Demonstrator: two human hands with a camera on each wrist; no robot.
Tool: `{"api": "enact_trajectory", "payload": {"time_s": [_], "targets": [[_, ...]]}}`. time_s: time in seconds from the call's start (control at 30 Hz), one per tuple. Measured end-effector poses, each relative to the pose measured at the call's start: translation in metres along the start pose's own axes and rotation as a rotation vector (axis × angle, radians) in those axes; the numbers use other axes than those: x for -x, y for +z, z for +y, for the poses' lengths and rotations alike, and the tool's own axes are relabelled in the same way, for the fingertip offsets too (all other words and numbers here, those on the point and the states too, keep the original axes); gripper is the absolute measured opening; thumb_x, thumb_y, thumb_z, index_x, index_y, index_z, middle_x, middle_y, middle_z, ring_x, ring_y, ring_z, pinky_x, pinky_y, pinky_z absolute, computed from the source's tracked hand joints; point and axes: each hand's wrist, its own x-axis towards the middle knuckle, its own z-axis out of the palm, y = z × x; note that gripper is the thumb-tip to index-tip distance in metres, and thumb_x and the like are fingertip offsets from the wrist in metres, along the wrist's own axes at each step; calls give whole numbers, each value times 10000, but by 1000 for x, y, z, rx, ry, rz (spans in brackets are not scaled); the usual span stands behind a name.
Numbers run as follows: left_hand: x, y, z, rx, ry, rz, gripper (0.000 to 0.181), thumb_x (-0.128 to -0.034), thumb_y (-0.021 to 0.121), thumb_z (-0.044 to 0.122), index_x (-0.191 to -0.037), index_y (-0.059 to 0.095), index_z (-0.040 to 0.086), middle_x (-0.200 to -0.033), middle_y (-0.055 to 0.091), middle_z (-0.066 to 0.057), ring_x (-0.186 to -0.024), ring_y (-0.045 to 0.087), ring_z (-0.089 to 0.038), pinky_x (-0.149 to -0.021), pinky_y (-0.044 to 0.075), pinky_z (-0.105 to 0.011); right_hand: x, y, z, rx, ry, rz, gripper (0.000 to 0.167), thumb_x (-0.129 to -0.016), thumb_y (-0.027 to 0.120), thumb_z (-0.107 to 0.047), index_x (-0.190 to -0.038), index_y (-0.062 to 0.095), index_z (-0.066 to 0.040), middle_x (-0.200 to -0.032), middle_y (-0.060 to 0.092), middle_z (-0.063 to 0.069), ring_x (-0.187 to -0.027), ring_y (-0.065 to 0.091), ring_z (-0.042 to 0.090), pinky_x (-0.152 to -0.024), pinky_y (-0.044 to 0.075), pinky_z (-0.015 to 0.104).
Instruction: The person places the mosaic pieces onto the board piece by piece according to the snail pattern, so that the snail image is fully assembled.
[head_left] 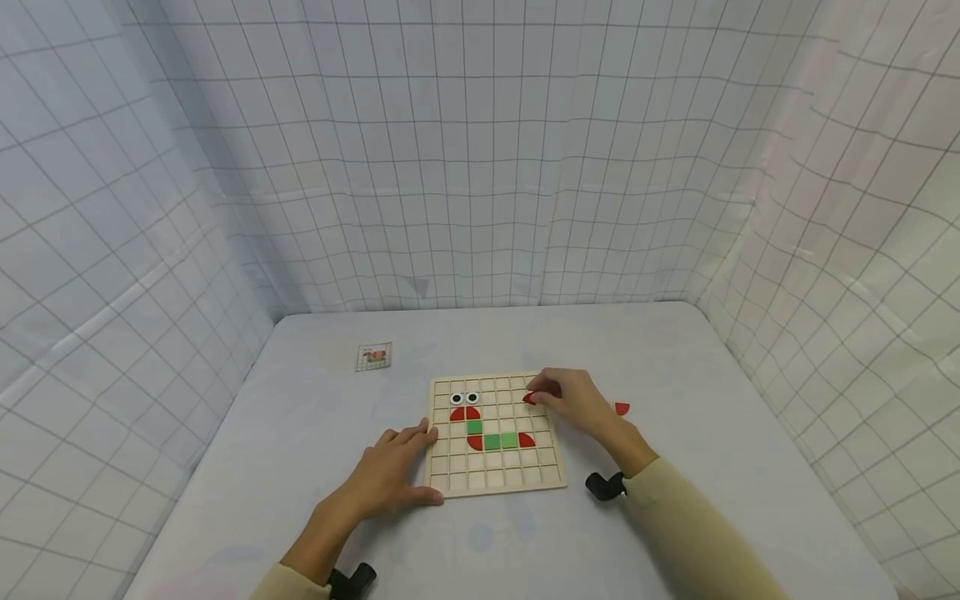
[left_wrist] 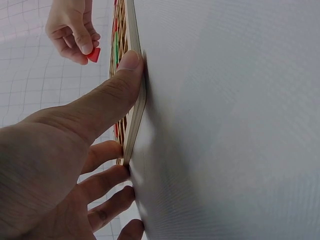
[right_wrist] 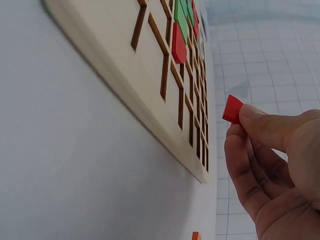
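A wooden grid board (head_left: 495, 492) lies on the table, holding two eye discs (head_left: 464, 398), green squares (head_left: 492, 442) and red quarter-round pieces (head_left: 527, 439). My right hand (head_left: 573, 400) pinches a red piece (right_wrist: 232, 109) between thumb and fingers, above the board's upper right part. In the left wrist view that red piece (left_wrist: 93, 54) hangs clear of the board. My left hand (head_left: 386, 475) rests at the board's left side, thumb on its lower left corner, fingers spread and relaxed along the edge.
One more red piece (head_left: 622, 408) lies on the table right of the board, near my right wrist. A small picture card (head_left: 373, 357) lies behind the board to the left. Grid-patterned curtains (head_left: 450, 167) stand around the table's back and sides.
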Motion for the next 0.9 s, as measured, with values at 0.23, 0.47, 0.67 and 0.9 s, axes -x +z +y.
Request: {"api": "enact_trajectory", "payload": {"time_s": [0.23,0.47,0.67,0.9], "targets": [[0,-1,0,6,-4,5,1090,-800,1070,517,-1698,604,112,-1839,509,-150,-1513,582,-480,-1183,499,-813,-16,16,-18,-14,-15,-67,59,-1071,858,-162,-1126,861,-139,-1080,878,-12,-938,737,81,-896,640,250],[1,-2,0,17,-8,6,1085,-801,1073,505,-1698,606,112,-1840,508,-151,-1514,579,-479,-1190,496,-811,-28,32,-29,15,-47,-110,58,-1094,834,-159,-1140,855,-130,-1078,868,-3,-908,681,71,-875,610,227],[1,-1,0,30,-8,1,1078,-811,1067,506,-1701,601,115,-1845,501,-149,-1519,573,-482,-1197,484,-812,-35,43,-33,30,-66,-119,46,-1101,815,-111,-1124,854,-109,-1082,867,26,-929,703,79,-898,627,269],[1,1,-1,27,-6,1,1082,-811,1065,514,-1702,599,116,-1845,500,-151,-1522,571,-484,-1188,485,-818,-37,48,-36,36,-39,-129,66,-1104,806,-95,-1099,870,-108,-1061,854,20,-924,683,99,-909,623,293]]}}
